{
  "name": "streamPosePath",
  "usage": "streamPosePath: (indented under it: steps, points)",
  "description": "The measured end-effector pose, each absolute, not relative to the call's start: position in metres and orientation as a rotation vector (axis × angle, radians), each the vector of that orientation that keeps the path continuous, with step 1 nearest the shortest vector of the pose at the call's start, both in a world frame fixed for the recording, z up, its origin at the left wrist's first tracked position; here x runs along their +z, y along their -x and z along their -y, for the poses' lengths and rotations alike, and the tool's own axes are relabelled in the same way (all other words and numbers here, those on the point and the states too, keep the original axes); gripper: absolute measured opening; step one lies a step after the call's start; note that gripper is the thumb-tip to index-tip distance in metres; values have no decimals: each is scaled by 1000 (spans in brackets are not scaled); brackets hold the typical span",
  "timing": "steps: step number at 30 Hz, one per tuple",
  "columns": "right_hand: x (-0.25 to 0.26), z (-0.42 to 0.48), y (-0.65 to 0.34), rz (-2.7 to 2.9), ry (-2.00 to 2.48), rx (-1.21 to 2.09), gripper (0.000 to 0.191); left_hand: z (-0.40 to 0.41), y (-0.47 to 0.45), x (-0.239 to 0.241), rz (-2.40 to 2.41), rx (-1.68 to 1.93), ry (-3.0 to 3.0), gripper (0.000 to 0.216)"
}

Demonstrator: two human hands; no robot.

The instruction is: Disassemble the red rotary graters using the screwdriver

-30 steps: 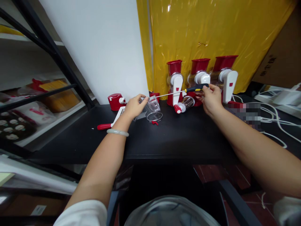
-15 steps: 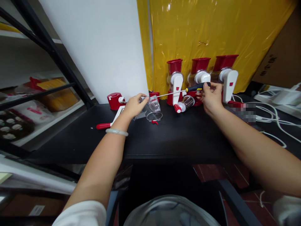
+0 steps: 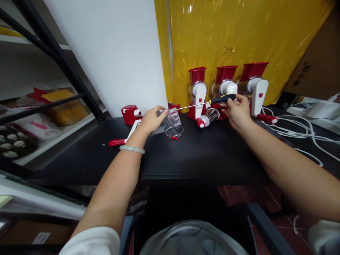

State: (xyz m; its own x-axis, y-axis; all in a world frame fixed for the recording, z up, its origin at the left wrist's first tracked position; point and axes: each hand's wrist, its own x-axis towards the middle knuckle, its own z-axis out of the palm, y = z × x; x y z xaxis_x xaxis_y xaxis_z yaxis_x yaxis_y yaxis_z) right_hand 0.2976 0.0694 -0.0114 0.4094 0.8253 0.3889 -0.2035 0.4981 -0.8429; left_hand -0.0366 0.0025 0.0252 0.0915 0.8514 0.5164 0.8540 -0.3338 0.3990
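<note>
My left hand [image 3: 152, 119] is closed on a clear plastic housing [image 3: 172, 122] that lies on its side on the black table [image 3: 196, 152]. My right hand [image 3: 237, 111] grips the black-and-yellow handle of a long screwdriver [image 3: 209, 102]. Its thin metal shaft runs left and ends at the top of the clear housing, by a small red part [image 3: 174, 106]. A metal grater drum with a red-and-white cap [image 3: 208, 117] lies on the table just under the shaft, left of my right hand.
Three red-and-white rotary graters [image 3: 225, 88] stand at the back against a yellow plastic sheet [image 3: 239, 39]. A red base [image 3: 130, 114] and a red-handled crank [image 3: 123, 139] lie left. White cables [image 3: 305, 132] spread at right. A black shelf rack [image 3: 53, 53] stands left.
My right hand shifted slightly on the screwdriver handle, lifting then lowering it a little. My left hand and the clear housing stayed put.
</note>
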Motion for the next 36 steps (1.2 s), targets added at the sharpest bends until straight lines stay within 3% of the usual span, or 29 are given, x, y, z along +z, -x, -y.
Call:
streamPosePath:
  steps: [17,36]
  points:
    - [-11,-69,-298,946,800,666,38,-2,35,26,1774,-1050,2337,44]
    - [-11,-69,-296,903,818,721,32,-1,34,25,1752,-1046,2333,46]
